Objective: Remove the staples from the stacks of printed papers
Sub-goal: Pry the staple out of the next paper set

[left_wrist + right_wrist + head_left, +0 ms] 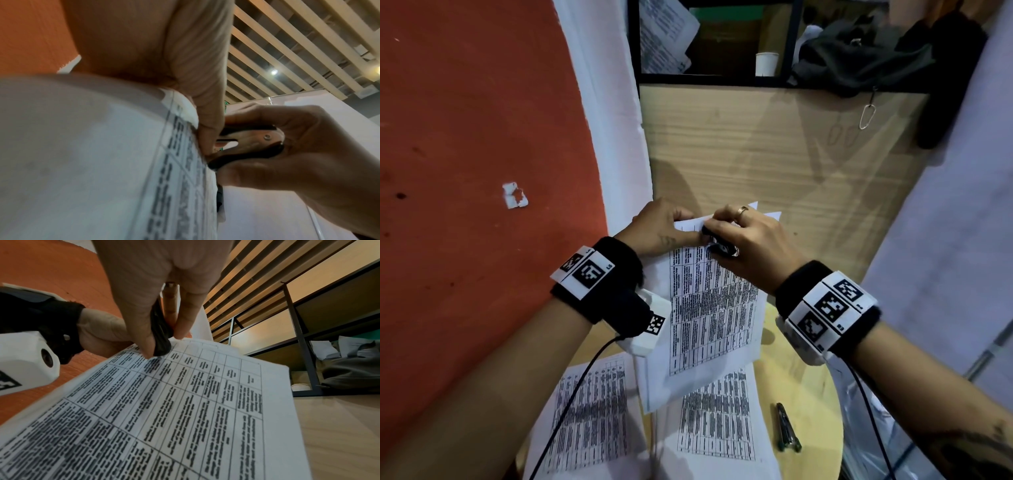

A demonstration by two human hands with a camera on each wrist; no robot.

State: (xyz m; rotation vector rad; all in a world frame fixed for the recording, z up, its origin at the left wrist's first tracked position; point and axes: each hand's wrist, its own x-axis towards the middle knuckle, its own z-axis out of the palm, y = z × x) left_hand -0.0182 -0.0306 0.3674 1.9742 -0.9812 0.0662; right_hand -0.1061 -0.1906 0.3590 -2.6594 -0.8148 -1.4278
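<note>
I hold a stack of printed papers (709,308) lifted above the round table. My left hand (657,228) pinches its top left corner, the thumb lying on the sheet. My right hand (743,236) grips a black staple remover (719,245) and presses it against that corner, right beside the left thumb. In the left wrist view the staple remover (246,146) shows metal claws at the paper's (102,162) edge. From the right wrist, the staple remover (161,335) sits between thumb and fingers, over the printed table on the papers (185,410). The staple itself is hidden.
Two more printed stacks (592,411) (717,421) lie on the yellow round table (808,394). A stapler (787,428) lies by the table's right edge. A wooden cabinet (774,144) stands behind, its shelf holding a paper cup (766,63) and dark cloth (859,58). Red wall at left.
</note>
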